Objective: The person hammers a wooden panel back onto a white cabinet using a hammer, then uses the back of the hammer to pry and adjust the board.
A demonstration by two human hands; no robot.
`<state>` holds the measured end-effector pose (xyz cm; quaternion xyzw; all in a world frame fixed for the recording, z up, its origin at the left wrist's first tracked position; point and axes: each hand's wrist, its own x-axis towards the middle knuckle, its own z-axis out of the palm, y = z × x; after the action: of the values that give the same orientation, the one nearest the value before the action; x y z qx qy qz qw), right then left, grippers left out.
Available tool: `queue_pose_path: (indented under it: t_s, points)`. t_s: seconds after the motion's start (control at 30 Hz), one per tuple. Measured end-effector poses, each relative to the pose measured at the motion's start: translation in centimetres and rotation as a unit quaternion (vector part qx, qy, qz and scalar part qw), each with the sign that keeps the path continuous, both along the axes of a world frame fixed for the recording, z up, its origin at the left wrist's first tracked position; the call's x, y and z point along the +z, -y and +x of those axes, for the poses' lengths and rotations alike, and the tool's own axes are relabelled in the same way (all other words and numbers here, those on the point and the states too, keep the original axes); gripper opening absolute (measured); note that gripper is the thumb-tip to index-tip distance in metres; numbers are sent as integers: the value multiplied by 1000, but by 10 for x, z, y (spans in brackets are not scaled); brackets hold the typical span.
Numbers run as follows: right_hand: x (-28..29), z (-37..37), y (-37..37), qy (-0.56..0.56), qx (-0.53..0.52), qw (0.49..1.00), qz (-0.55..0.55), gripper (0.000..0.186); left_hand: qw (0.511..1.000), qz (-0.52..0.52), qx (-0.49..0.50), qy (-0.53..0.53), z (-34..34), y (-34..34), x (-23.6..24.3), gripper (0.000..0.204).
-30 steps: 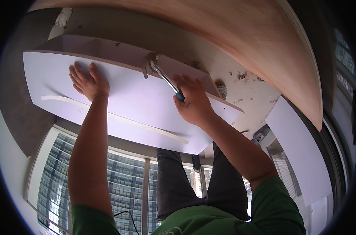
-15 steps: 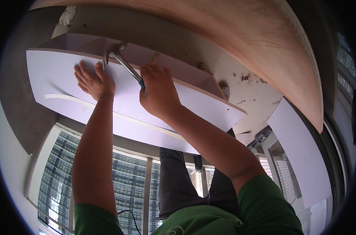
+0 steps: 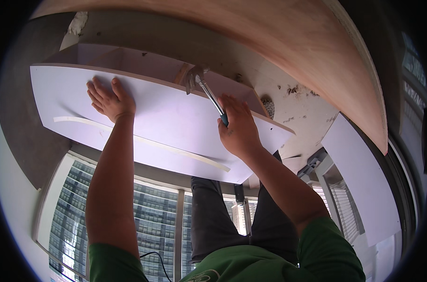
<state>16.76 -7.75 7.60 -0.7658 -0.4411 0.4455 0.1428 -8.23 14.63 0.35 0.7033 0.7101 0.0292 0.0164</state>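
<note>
A white cabinet carcass of boards stands in front of me, its broad white panel (image 3: pixel 176 117) facing me and open compartments (image 3: pixel 129 58) behind its far edge. My left hand (image 3: pixel 111 98) lies flat on the panel's left half, fingers spread near that edge. In my right hand (image 3: pixel 240 124) is a claw hammer (image 3: pixel 208 94), gripped by its dark teal handle end. The hammer's metal head is at the panel's far edge, beside an upright divider (image 3: pixel 181 74); whether it touches the edge I cannot tell. A pale narrow strip (image 3: pixel 180 151) runs along the panel's near part.
A large curved-looking wooden board (image 3: pixel 288 42) spans the upper right. Another white panel (image 3: pixel 359 174) leans at the right. Bits of debris (image 3: pixel 293 89) lie on the floor beyond the cabinet. Windows (image 3: pixel 157 216) are below, with a black cable (image 3: pixel 159 263) near my left arm.
My right hand has moved right along the panel with the hammer. The hammer head has gone from near my left hand to beside the divider. My left hand stays put.
</note>
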Motion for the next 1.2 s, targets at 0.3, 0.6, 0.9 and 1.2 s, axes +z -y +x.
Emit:
queue_pose_path:
  t_s: [0.3,0.6,0.9,1.2]
  points:
    - [0,54,10,-119,-150,976,-101,21,1000,20,-8,-14,-4,-1,-2,75]
    - [-20,72,-37,-217,-53,963,-152,11,1000,6,-11,5,0,-1,1,80]
    - [-39,63,-63,-300,-101,924,-215,11,1000,1,3,4,3,0,2,82]
    - [-36,49,-85,-295,-74,933,-193,14,1000,2,4,7,4,0,2,80]
